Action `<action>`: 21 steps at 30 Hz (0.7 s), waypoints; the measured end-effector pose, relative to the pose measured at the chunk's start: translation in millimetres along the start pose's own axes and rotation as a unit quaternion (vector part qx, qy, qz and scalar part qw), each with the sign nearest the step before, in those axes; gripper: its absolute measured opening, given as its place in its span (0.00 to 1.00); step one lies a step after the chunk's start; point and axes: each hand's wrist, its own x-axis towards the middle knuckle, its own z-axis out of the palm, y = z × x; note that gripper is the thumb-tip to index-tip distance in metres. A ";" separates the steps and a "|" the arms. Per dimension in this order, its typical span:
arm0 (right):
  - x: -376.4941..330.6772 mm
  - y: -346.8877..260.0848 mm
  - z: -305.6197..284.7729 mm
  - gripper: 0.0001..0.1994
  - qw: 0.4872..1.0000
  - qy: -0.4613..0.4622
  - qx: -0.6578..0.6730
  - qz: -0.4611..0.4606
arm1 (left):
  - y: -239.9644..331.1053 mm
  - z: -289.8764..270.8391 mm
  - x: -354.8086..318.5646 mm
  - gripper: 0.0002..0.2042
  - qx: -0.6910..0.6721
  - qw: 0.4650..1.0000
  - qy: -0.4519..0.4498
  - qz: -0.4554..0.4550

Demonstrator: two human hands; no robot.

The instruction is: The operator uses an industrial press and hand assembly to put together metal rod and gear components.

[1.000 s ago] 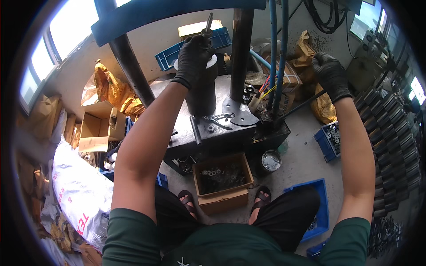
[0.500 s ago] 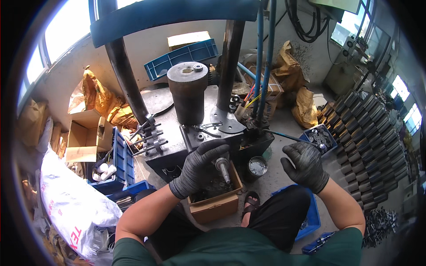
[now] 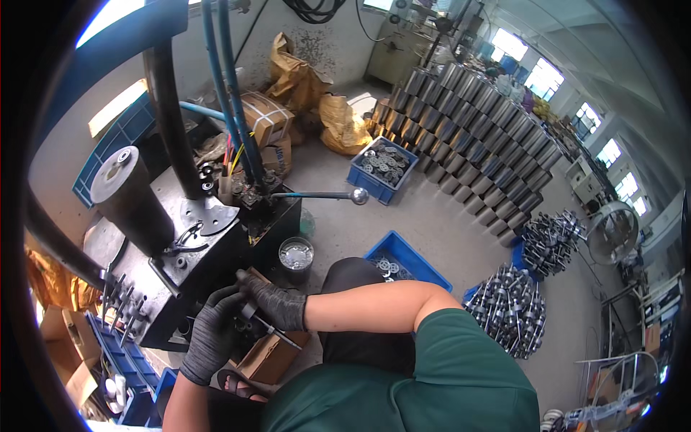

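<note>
Grey concrete floor (image 3: pixel 331 219) is spreading out ahead and to the right; stacked metal cylinders (image 3: pixel 461 151) are standing in stepped rows across it, with a blue crate (image 3: pixel 371 191) of round metal parts sitting just before them; on the left a steel bench (image 3: pixel 160 187) is bearing an upright dark cylinder (image 3: pixel 129 198), a small ring (image 3: pixel 124 155) lying on its top; the left hand (image 3: pixel 214 327) and the right hand (image 3: pixel 273 301), both gloved, are meeting off the bench's near edge, above a cardboard box (image 3: pixel 270 360); a collared metal shaft (image 3: pixel 277 333) is sitting at their meeting point; its long axis is slanting from the fingers toward lower right in view, collar end inward, thin end pointing away from the left hand and passing just below the right; neither hand is clearly nearer the collar; grip state: left fingers are curling beside the collar, right fingers are lying across toward the left fingertips; gloves are hiding the contact, so I cannot tell which hand is clamping the shaft, or whether both are; relative to the grip, the free length is projecting rightward, over the box
</note>
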 end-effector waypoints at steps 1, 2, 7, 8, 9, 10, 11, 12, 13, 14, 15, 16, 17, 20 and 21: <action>8.1 6.9 -14.1 0.31 0.999 -0.001 -0.048 -0.001 | -4.7 0.0 -0.8 0.23 -0.007 1.000 -0.014 0.006; -4.1 2.1 -5.1 0.31 0.999 0.009 -0.039 -0.009 | -8.2 -0.9 -2.3 0.21 -0.059 0.996 -0.001 -0.063; -15.5 -4.4 16.4 0.26 0.987 0.039 -0.152 -0.029 | -7.6 -13.9 6.4 0.15 -0.128 0.975 -0.003 -0.180; -16.6 -2.9 19.7 0.25 0.984 0.009 -0.175 -0.037 | -5.2 -15.7 5.1 0.15 -0.124 0.974 -0.006 -0.187; 4.1 8.2 21.2 0.22 0.991 -0.006 -0.092 -0.098 | -3.2 -18.2 5.8 0.15 -0.105 0.972 0.016 -0.209; 7.3 14.4 23.4 0.22 0.992 -0.016 -0.085 -0.087 | 0.7 -24.1 3.8 0.16 -0.081 0.968 0.042 -0.236; 9.9 18.8 22.9 0.18 0.958 0.027 -0.173 -0.226 | -4.4 -21.6 2.5 0.18 -0.114 0.974 0.076 -0.180; 12.3 20.1 29.4 0.15 0.897 0.059 -0.252 -0.358 | -17.3 -16.9 -2.4 0.18 -0.118 0.972 0.122 -0.161; -1.5 8.7 35.6 0.15 0.878 0.019 -0.294 -0.376 | -22.6 -16.9 -1.5 0.17 -0.031 0.980 0.153 -0.121; -20.7 -10.9 33.2 0.16 0.856 -0.024 -0.332 -0.395 | -25.3 -20.7 0.7 0.17 0.122 0.976 0.154 -0.090; -27.3 -24.5 26.9 0.17 0.937 0.009 -0.217 -0.272 | -2.7 -23.9 15.0 0.17 0.192 0.967 0.151 -0.074; -43.6 -37.4 27.7 0.19 0.917 0.000 -0.295 -0.267 | -5.2 -31.0 14.6 0.18 0.196 0.963 0.159 -0.092; -47.3 -42.0 29.7 0.22 0.913 0.020 -0.324 -0.246 | -7.9 -39.5 14.4 0.15 0.206 0.960 0.178 -0.066; -54.8 -43.0 24.5 0.25 0.912 0.008 -0.332 -0.239 | -19.4 -49.4 8.2 0.19 0.132 0.965 0.200 -0.101; -52.5 -42.6 19.8 0.24 0.913 0.005 -0.335 -0.232 | -21.7 -49.3 6.1 0.20 0.135 0.964 0.203 -0.105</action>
